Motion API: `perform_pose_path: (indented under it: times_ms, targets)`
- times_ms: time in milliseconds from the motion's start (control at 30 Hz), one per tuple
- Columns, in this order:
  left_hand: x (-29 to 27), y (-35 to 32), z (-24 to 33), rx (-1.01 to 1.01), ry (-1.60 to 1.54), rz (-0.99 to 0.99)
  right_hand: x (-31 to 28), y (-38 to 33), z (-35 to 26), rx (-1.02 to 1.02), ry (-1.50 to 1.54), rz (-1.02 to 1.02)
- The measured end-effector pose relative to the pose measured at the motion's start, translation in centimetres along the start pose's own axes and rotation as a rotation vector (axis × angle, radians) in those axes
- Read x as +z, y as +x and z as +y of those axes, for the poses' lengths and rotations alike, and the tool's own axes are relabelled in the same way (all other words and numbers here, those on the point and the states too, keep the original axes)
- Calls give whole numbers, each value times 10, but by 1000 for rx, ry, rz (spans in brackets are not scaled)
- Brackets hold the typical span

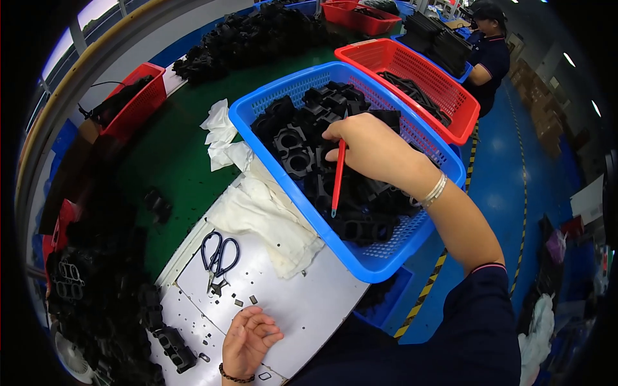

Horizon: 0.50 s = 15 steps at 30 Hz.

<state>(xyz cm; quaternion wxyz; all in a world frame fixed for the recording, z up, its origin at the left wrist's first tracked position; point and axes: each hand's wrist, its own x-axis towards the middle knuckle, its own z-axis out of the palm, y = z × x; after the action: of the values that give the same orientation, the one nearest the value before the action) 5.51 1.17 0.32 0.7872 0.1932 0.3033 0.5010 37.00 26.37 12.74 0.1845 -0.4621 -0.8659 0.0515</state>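
Note:
My right hand (370,148) reaches over the blue basket (299,186), closed around a slim red-handled tool (338,180). The handle points down toward me, and a thin dark tip shows above my fingers. Beneath the hand lie black moulded parts (296,151) with round openings, heaped in the basket. Whether my fingertips also touch a part, I cannot tell. My left hand (250,341) is above the white tabletop (302,321), palm up, its fingers loosely curled and apart, with nothing in them. Dark-handled scissors (219,260) lie beyond it, among small black scraps.
A crumpled white cloth (264,219) lies against the basket. One black part (175,349) rests at the table's left edge, near a dark heap. Behind stand a red basket (450,128) and a large pile of black parts (251,38). A co-worker (490,58) is at far right.

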Motion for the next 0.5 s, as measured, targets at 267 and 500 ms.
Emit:
perform_pose_path:
  times_ms: [267,500]
  targets:
    - [-7,-2,-2,7,-76,11,-38,-55,-40,13,63,-365]
    - [-7,-1,-1,-2,-85,6,-39,-72,-41,-33,-18,-403]
